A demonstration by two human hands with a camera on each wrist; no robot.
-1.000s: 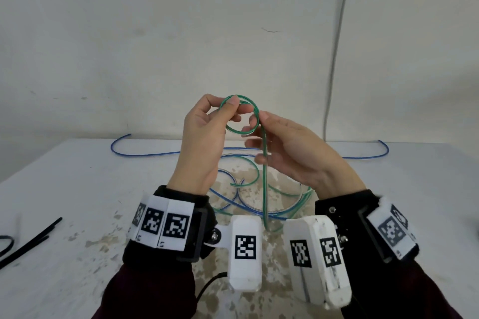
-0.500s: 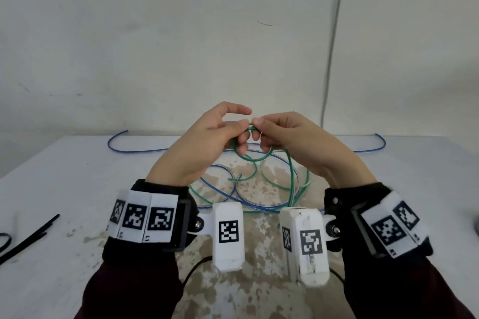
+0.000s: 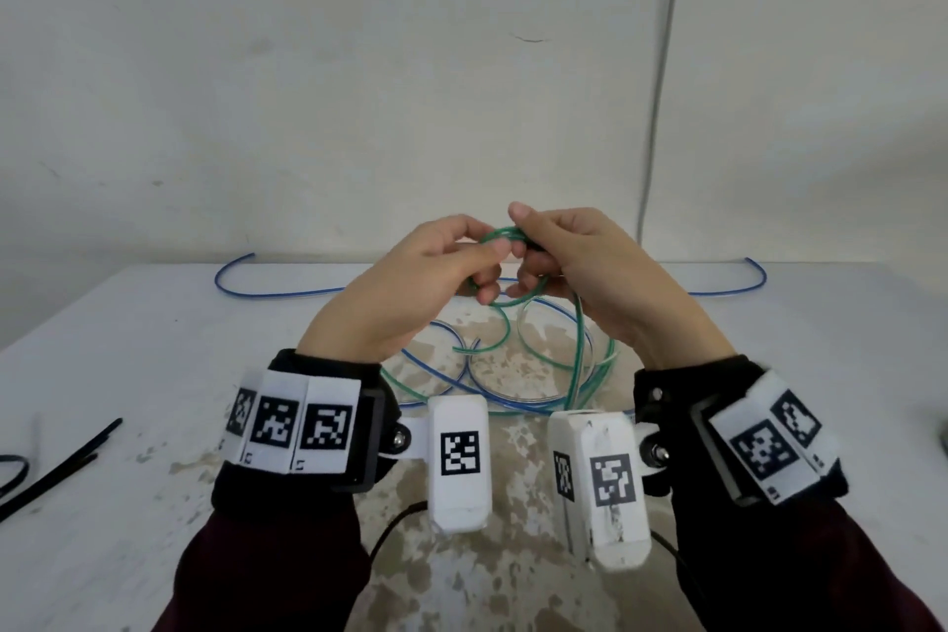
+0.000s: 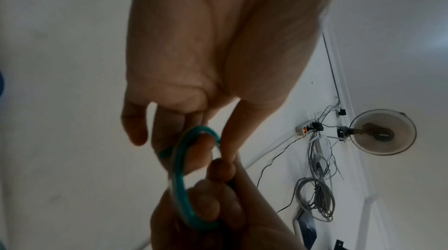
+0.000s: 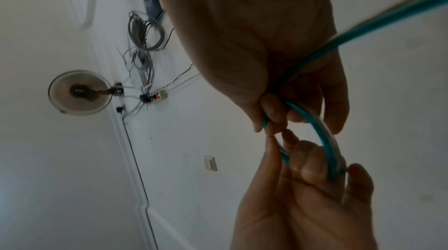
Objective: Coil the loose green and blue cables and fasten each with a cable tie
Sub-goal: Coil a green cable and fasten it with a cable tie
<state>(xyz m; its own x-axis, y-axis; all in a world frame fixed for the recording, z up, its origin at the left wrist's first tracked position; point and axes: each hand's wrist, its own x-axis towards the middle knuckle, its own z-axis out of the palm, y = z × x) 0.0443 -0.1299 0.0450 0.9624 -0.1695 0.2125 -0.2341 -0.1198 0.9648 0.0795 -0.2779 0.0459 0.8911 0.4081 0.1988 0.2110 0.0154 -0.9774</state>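
A small coil of green cable [image 3: 513,267] is held up above the table between both hands. My left hand [image 3: 451,267] pinches the coil's left side, thumb against curled fingers. My right hand [image 3: 554,252] grips its right side. The rest of the green cable [image 3: 579,354] hangs down to loose loops on the table. The left wrist view shows the green loop [image 4: 179,177] running round the fingers of both hands, and the right wrist view shows the same green cable [image 5: 327,145]. The blue cable [image 3: 277,294] lies loose across the table, tangled with the green loops at the middle.
Black cable ties [image 3: 56,467] lie at the table's left edge. The white table [image 3: 154,375] has worn, stained patches at its middle. A grey cord [image 3: 662,82] runs down the wall behind. A dark object [image 3: 941,436] shows at the right edge.
Both hands came down and together with the green coil. The right hand moved from the hanging strand onto the coil itself, and another turn of cable has joined the loop.
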